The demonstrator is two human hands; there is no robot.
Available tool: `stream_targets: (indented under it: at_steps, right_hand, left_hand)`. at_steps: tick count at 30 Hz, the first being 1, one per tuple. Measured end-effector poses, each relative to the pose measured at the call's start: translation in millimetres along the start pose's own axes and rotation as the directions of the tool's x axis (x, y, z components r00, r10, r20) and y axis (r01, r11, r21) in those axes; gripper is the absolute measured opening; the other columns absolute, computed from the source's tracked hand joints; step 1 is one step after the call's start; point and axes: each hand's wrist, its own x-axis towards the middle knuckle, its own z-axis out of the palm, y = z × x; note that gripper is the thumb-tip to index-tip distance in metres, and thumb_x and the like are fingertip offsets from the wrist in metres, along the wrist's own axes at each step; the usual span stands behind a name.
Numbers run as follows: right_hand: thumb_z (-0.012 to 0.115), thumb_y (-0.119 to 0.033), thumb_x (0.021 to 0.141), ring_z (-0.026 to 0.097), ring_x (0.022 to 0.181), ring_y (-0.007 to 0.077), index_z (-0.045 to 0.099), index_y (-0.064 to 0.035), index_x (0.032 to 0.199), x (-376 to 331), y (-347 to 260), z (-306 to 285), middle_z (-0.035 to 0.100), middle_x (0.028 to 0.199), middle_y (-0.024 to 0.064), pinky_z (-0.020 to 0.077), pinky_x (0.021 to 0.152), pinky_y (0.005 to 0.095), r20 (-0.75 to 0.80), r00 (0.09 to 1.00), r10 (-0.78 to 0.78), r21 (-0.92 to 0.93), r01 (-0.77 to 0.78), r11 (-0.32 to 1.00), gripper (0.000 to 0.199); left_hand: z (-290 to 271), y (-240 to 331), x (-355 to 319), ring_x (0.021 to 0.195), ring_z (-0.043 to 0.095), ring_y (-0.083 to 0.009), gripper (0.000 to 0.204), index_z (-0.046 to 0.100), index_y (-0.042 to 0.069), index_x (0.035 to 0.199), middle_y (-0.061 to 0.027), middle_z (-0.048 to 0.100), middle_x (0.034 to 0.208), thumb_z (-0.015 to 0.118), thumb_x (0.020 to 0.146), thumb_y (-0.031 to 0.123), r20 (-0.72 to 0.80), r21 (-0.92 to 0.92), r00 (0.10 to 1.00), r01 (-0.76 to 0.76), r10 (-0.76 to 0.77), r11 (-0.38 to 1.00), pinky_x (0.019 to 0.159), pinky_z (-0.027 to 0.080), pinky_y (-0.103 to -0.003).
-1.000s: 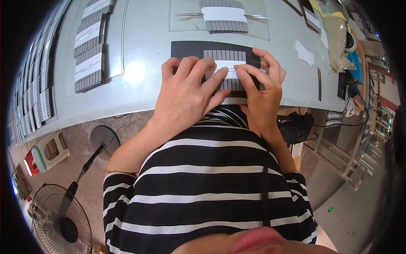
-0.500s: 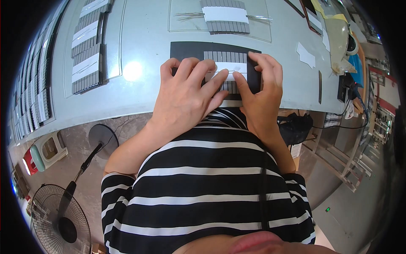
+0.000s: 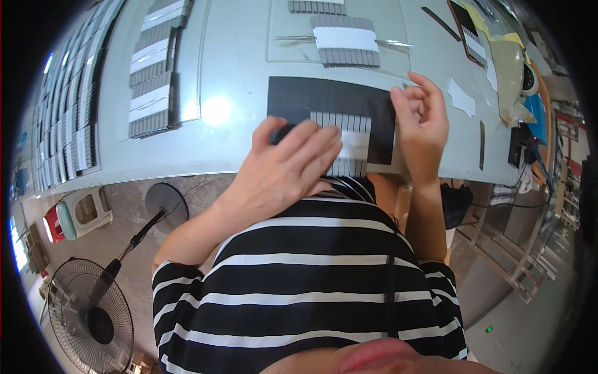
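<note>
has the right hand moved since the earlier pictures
Yes: judged against the black mat, the right hand has moved rightward, off the grey slatted panel to the mat's right edge.

"What does the left hand [image 3: 289, 159] hide?"

"The nine o'clock side of the slatted panel [image 3: 349, 167] and of its white band [image 3: 355, 143]. Whatever lies beneath the palm is out of sight."

"And the dark patch by its little finger?"

"Perhaps just shadow on the black mat [image 3: 299, 93]; it is too murky to tell."

"What does the frame cut?"

"At twelve o'clock, another panel [image 3: 316, 7]; at eleven, a banded stack [image 3: 165, 14]."

"Anything too small?"

"The wires [image 3: 393, 43] toward one o'clock, too fine to count."
</note>
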Motion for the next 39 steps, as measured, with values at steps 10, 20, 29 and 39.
stream_targets:
  at_steps: [10,20,29,39]
  right_hand:
    - [0.068,-0.004,0.091,0.044,0.066,0.0006,0.061,0.0038,0.117,-2.4,15.4,-11.7,0.059,0.082,-0.0014,0.0358,0.057,0.0156,-0.081,0.996,-0.040,-0.038,0.037,0.999,0.028]
    - [0.069,-0.011,0.093,0.041,0.059,0.0008,0.061,0.0040,0.117,-3.3,16.1,-16.5,0.058,0.075,-0.0025,0.0340,0.052,0.0176,0.004,0.999,-0.032,-0.013,0.032,0.999,0.030]
    - [0.068,-0.010,0.093,0.049,0.061,0.0079,0.069,-0.0036,0.102,-1.8,5.6,-15.7,0.061,0.079,0.0028,0.0410,0.055,0.0236,0.018,0.999,-0.034,-0.104,0.036,0.994,0.011]
    - [0.071,-0.008,0.085,0.057,0.093,0.0250,0.069,-0.0050,0.101,93.5,-2.6,-18.2,0.060,0.096,0.0067,0.0483,0.076,0.0358,0.419,0.718,-0.556,-0.587,0.681,0.438,0.017]
  left_hand:
    - [-41.2,-35.7,18.9,0.105,0.065,-0.0140,0.041,0.069,0.026,0.124,0.0060,0.072,0.114,0.076,0.084,0.027,-0.243,0.407,0.944,-0.109,0.223,0.907,0.105,0.030,-0.045]
    - [-18.1,-160.7,142.4,0.102,0.061,-0.0176,0.024,0.066,0.015,0.115,-0.0003,0.065,0.105,0.065,0.091,0.017,-0.355,0.546,0.856,-0.137,0.376,0.826,0.107,0.031,-0.054]
    - [-23.3,-149.3,141.3,0.106,0.060,-0.0206,0.027,0.064,0.012,0.120,-0.0045,0.066,0.106,0.061,0.096,0.021,0.043,0.465,0.999,-0.012,-0.009,0.885,0.111,0.028,-0.057]
    - [-54.9,-129.8,101.2,0.103,0.065,-0.0179,0.021,0.075,0.014,0.105,-0.0029,0.071,0.105,0.076,0.084,0.018,0.022,0.322,0.999,-0.044,0.039,0.946,0.104,0.035,-0.044]
